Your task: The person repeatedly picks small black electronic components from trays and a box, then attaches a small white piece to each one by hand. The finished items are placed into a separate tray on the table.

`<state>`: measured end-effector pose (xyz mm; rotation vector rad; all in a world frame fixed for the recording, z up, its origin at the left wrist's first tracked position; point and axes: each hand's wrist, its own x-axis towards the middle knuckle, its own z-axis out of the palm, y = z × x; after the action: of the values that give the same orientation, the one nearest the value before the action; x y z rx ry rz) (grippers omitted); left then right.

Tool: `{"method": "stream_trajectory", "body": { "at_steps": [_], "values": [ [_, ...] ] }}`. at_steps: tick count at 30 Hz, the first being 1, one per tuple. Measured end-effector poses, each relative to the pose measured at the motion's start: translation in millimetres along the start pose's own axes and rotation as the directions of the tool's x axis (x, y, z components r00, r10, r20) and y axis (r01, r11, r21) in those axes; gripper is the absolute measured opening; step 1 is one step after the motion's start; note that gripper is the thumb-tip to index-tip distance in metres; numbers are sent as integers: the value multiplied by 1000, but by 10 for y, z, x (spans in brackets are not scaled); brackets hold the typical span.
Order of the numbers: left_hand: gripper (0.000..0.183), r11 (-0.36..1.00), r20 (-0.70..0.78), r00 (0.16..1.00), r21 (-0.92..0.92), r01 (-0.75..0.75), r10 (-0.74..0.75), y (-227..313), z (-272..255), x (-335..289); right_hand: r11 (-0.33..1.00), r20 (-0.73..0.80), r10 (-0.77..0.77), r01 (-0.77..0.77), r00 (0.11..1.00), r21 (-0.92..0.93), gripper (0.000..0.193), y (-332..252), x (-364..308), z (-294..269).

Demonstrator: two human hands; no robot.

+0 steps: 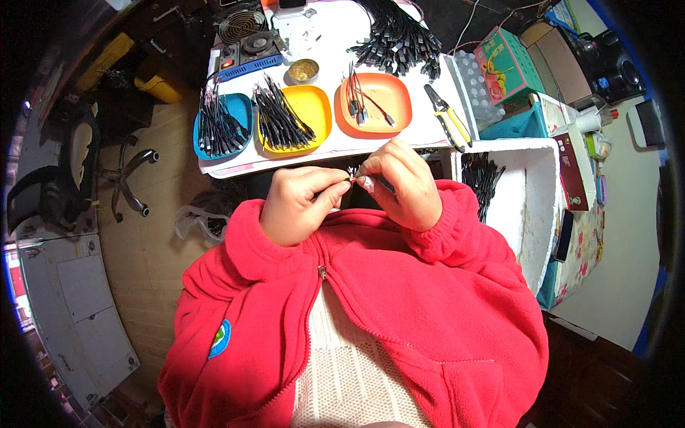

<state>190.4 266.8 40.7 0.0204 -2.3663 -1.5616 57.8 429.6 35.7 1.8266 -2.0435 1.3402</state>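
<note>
Our left hand (301,203) and right hand (404,185) both pinch a small, frayed-looking wire end (351,172); we should keep the pressure light and even.

White table (335,46) holds 3 trays (389,87), pliers (445,112), bowl (304,70), black cables (399,39).

One view: head-worn left fisheye, looking steeply down past the wearer's chest. Red jacket (464,307) fills lower centre, close; left hand (296,203) and right hand (408,187) mid-frame; table (427,132) farther, upper centre. Straight edges bow near rim.
</note>
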Motion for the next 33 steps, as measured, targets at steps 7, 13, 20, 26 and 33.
{"method": "stream_trajectory", "body": {
  "at_steps": [7, 13, 20, 26, 33],
  "values": [
    [17, 814, 105, 929, 454, -363, 356, -25, 35, -22, -50, 651, 442, -707, 618, 705, 13, 28, -126, 7],
    [13, 899, 144, 968, -363, 245, -206, -31, -32, -49, 991, 20, 20, -23, 1000, 132, 25, -89, -7, -123],
    [15, 960, 4, 978, 192, -204, 207, -19, -22, -46, 982, 15, 138, -139, 990, 131, 18, -100, 5, 56],
    [10, 998, 60, 998, -53, -31, 35, -101, -96, -59, 648, 244, 348, -421, 905, 635, 17, -42, 3, 84],
    [12, 630, 375, 915, -677, 381, -150, -263, -193, -33, 948, 83, 19, -45, 996, 316, 22, -110, 177, 18]
  ]
}}
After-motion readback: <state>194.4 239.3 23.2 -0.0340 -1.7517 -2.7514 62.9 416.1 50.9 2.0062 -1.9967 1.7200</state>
